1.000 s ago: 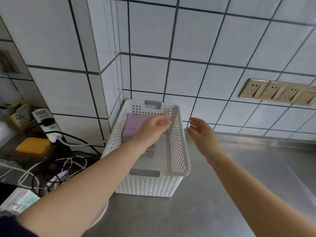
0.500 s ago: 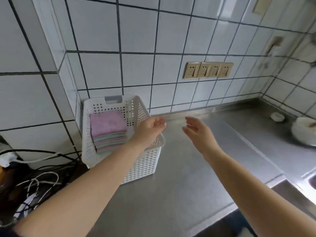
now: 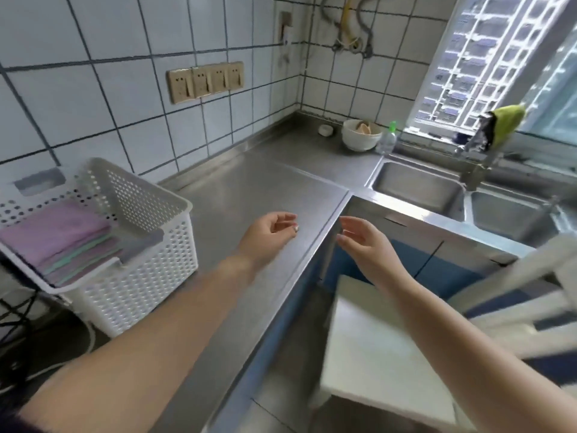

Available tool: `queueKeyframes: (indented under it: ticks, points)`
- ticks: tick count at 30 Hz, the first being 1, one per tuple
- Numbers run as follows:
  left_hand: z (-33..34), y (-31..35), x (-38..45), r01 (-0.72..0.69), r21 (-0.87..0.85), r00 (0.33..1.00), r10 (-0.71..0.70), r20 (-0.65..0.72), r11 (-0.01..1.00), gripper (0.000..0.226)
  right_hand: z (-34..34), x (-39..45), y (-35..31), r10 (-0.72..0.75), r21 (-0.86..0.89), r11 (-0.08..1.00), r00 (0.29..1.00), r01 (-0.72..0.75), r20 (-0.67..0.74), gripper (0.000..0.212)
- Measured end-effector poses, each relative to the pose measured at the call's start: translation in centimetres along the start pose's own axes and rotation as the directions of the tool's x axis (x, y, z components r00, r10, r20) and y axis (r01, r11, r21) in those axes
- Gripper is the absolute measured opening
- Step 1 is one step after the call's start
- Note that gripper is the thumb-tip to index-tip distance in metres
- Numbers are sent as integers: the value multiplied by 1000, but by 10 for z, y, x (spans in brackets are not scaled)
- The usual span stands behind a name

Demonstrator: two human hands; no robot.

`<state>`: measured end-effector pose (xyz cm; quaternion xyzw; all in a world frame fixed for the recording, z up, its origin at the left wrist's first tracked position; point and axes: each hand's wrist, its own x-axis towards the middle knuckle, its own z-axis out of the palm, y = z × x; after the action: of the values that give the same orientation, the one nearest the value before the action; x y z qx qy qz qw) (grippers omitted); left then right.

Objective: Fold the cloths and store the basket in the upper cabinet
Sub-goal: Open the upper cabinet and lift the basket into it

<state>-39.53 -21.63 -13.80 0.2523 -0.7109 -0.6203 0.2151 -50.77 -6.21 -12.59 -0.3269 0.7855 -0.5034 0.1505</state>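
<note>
A white perforated basket (image 3: 150,276) stands on the steel counter (image 3: 249,189) at the left, against the tiled wall. Inside lies a stack of folded cloths (image 3: 59,235), pink on top with green and purple edges below. My left hand (image 3: 268,235) hovers over the counter to the right of the basket, fingers loosely curled, holding nothing. My right hand (image 3: 365,245) hangs past the counter's front edge, fingers relaxed and empty. Both hands are apart from the basket. No upper cabinet is in view.
A double steel sink (image 3: 418,189) with a tap (image 3: 474,160) sits at the right. A white bowl (image 3: 359,135) and plastic bottle (image 3: 387,139) stand in the far corner. A white stool (image 3: 374,354) stands below. Cables (image 3: 18,314) lie left of the basket.
My view has swung right, from the basket to the sink. Both hands have left the basket's rim and moved right over the counter's edge. The basket stays in place.
</note>
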Motion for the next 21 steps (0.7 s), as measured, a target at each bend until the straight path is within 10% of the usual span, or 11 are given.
queueKeyframes:
  ticks: [21]
  points:
    - [360,77,-179,-108,-38,730,105,675,993,22,-291,-305,103,232,79,971,805,-226,-546,40]
